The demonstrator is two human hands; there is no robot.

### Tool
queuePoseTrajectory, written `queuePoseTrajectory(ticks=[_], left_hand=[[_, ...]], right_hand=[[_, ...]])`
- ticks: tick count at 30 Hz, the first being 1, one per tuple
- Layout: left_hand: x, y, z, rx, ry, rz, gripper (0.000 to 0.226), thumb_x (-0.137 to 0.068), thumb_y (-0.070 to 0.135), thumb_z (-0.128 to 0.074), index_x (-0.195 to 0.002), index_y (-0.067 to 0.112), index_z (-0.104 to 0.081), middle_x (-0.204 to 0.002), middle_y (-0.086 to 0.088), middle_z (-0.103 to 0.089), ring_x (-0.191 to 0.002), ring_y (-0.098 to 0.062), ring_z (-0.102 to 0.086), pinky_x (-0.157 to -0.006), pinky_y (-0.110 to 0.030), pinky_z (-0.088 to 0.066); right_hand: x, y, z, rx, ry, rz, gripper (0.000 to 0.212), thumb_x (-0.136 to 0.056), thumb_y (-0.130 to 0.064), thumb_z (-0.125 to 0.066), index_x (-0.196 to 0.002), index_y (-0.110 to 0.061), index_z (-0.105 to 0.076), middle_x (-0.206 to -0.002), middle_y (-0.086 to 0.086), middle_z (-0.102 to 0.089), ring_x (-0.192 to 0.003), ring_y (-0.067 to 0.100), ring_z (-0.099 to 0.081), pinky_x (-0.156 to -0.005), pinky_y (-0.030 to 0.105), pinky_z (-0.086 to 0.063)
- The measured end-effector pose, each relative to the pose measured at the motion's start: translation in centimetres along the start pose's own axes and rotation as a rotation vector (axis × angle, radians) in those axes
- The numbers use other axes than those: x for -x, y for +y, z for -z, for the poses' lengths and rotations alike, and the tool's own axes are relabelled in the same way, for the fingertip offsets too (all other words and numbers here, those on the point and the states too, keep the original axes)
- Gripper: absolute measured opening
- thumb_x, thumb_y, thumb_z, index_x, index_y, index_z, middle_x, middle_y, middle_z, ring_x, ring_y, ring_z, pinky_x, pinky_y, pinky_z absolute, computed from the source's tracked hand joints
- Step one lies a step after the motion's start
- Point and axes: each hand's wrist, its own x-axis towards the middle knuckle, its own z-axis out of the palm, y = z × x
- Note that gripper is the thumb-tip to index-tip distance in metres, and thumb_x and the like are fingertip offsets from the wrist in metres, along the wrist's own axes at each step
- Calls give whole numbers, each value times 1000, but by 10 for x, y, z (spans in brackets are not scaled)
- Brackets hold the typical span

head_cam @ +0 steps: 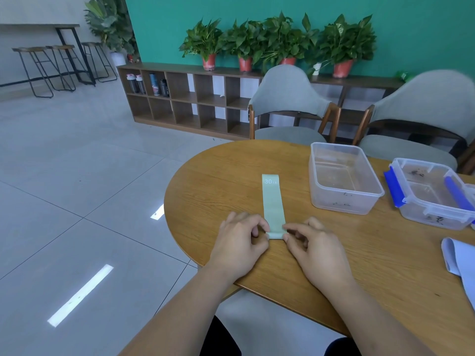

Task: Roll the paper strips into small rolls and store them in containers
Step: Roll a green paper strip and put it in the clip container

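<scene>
- Green paper strip (273, 201) lies flat on the wooden table (372, 265) at centre frame, running away from the hands. We read "30" printed at its far end.
- The strip's near end is curled into a small roll (276, 236), which sits between the two hands and touches both.
- Left hand (237, 244), lower centre: thumb and forefinger pinch the left end of the roll, and the other fingers are curled.
- Right hand (313, 250), just right of it: the fingertips pinch the right end of the roll, and the remaining fingers are curled under.
- Clear plastic container (343, 202), open-topped, stands on the table at centre right, near the strip but apart from it.
- Second container (437, 218), with blue clips (392, 186), stands just beside the first at the right edge of the frame.
- Pale blue strip (456, 260) lies at the lower right edge, well apart from the hands.
- We note two grey chairs (288, 98) behind the table at upper right. A wooden shelf (185, 98) carries potted plants (280, 39) against the teal wall (411, 27) along the top.
</scene>
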Motion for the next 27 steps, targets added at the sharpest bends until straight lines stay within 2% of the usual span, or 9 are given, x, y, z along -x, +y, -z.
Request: queuePoseTrajectory(ticks=[5,11,16,22,27], left_hand=[[0,-1,-2,-25,18,-4,8,-92,39,-70,-99,40,-67,-82,17,-54,-92,-5,-47,-89,-37,-46],[0,0,-1,-54,18,-7,12,-94,42,-69,-106,40,-68,-83,18,-53,-92,-6,-46,-88,-37,-46],[0,-1,-1,-52,14,-4,15,-94,40,-72,-108,39,-70,-84,19,-52,-93,-5,-45,-89,-35,-44],[0,-2,-3,-47,11,-4,11,-96,45,-66,-99,37,-73,-83,17,-55,-93,-6,-47,-90,-38,-44],[0,-2,-3,-41,12,-2,10,-95,44,-67,-100,38,-73,-82,18,-53,-92,-5,-47,-90,-37,-45]], right_hand=[[1,-5,5,9,-14,0,10,-94,-37,-72,-98,-41,-64,-90,-17,-52,-76,1,-55,-58,28,-51],[0,-3,3,30,-16,-16,18,-91,-38,-75,-106,-42,-65,-90,-17,-52,-73,1,-55,-57,29,-52],[0,-2,2,47,-31,-16,17,-94,-37,-73,-107,-42,-65,-91,-17,-52,-75,0,-54,-59,26,-51],[-2,0,1,-3,-33,-45,3,-96,-39,-70,-99,-38,-70,-90,-17,-54,-77,2,-57,-65,36,-55],[-2,1,0,1,-39,-50,4,-96,-42,-68,-98,-39,-69,-91,-17,-54,-78,2,-58,-67,38,-56]])
